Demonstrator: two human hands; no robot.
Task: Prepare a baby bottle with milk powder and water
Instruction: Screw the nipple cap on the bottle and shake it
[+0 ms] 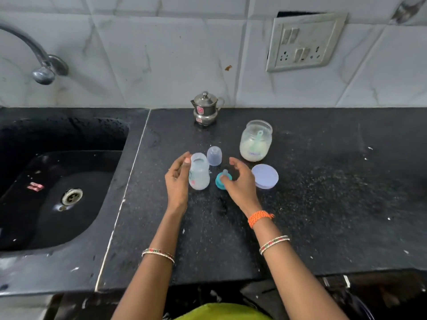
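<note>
Head view: two hands, left (178, 179) loosely beside one bottle (199, 172), right (240, 181) pinching one teal nipple ring (221, 180).

On the counter (323, 204) we find the bottle (199, 172) just right of our left hand (177, 179), its cap (214, 155) just behind it and the teat ring (222, 180) to its right under our right hand (241, 181). The jar (256, 140) stands behind the lid (264, 176), the pot (205, 109) sits by the wall, and the sink (57, 181) lies left.
</note>
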